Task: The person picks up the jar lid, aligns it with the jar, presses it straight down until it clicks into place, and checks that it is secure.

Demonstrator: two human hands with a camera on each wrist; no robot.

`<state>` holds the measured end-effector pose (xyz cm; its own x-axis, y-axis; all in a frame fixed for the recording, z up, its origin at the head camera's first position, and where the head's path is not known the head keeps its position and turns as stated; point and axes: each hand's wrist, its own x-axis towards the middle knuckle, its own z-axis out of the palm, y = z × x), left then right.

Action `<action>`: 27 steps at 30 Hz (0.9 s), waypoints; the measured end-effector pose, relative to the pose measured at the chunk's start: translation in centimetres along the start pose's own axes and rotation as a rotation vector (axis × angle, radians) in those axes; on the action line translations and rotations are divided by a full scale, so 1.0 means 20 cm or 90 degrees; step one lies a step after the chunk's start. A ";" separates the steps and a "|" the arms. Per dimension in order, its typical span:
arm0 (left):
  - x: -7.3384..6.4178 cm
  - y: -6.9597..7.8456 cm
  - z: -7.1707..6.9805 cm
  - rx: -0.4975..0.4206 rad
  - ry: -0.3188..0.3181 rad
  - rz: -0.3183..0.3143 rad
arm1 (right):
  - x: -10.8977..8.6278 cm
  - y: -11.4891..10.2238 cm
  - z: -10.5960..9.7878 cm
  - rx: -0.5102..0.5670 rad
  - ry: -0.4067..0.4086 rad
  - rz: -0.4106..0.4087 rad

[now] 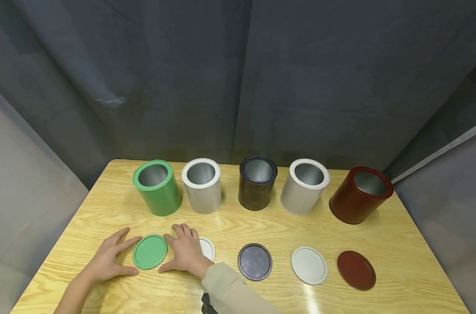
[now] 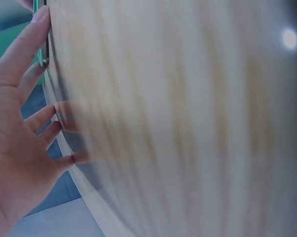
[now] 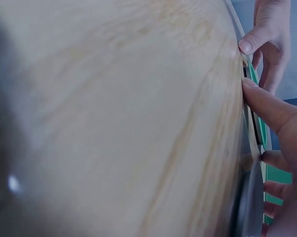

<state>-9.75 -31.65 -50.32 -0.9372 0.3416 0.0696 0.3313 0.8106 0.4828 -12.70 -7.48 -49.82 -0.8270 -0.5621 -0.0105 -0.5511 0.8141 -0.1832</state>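
Note:
A round green lid (image 1: 150, 251) lies flat on the wooden table between the two hands. My left hand (image 1: 104, 259) is at its left side, fingers spread, with the index fingertip at or very near the rim. On the lid's other side is my right hand (image 1: 185, 253), thumb and fingers spread along the edge; firm contact cannot be told. The right hand partly covers a white lid (image 1: 207, 249). Behind them stands an uncovered green can (image 1: 163, 198). Both wrist views show fingertips low against the tabletop, with the green lid (image 3: 262, 133) edge-on.
Along the back stand a white can (image 1: 204, 198), a black can (image 1: 255, 194), another white can (image 1: 298, 196) and a tilted-looking dark red can (image 1: 349, 205), all uncovered. In front lie a black lid (image 1: 255, 261), a white lid (image 1: 309, 265) and a dark red lid (image 1: 356, 270).

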 end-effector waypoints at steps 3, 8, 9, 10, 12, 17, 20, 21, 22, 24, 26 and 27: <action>0.00 0.01 0.00 0.000 -0.004 -0.006 | 0.00 -0.01 0.00 -0.003 -0.001 0.006; 0.00 0.01 0.00 -0.002 -0.002 -0.010 | 0.00 -0.02 0.00 0.001 0.006 0.029; 0.00 0.01 0.00 -0.002 -0.001 -0.009 | 0.00 -0.03 0.00 0.001 0.008 0.033; 0.00 0.01 0.00 -0.002 0.001 -0.008 | 0.00 -0.03 0.00 0.002 0.010 0.037; 0.00 0.01 0.01 -0.003 0.003 -0.005 | 0.00 -0.03 0.01 0.003 0.012 0.043; 0.00 0.02 0.01 -0.005 0.011 0.004 | 0.01 -0.04 0.01 0.012 0.017 0.052; 0.00 0.02 0.01 -0.005 0.021 0.017 | 0.00 -0.03 0.01 0.023 0.026 0.048; 0.01 0.02 0.01 -0.005 0.024 0.020 | 0.00 -0.03 0.01 0.028 0.028 0.046; 0.01 0.02 0.01 -0.006 0.027 0.024 | 0.00 -0.03 0.01 0.034 0.029 0.043; 0.01 0.02 0.02 -0.007 0.031 0.028 | 0.00 -0.02 0.01 0.046 0.032 0.039; 0.01 0.02 0.01 -0.011 0.028 0.023 | 0.00 -0.01 0.01 0.056 0.033 0.036; 0.01 0.03 0.01 -0.014 0.027 0.020 | 0.00 -0.01 0.01 0.061 0.033 0.035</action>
<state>-9.71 -31.08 -50.26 -0.9301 0.3464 0.1220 0.3592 0.7889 0.4987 -12.59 -7.70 -50.04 -0.8614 -0.5071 0.0276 -0.4941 0.8242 -0.2767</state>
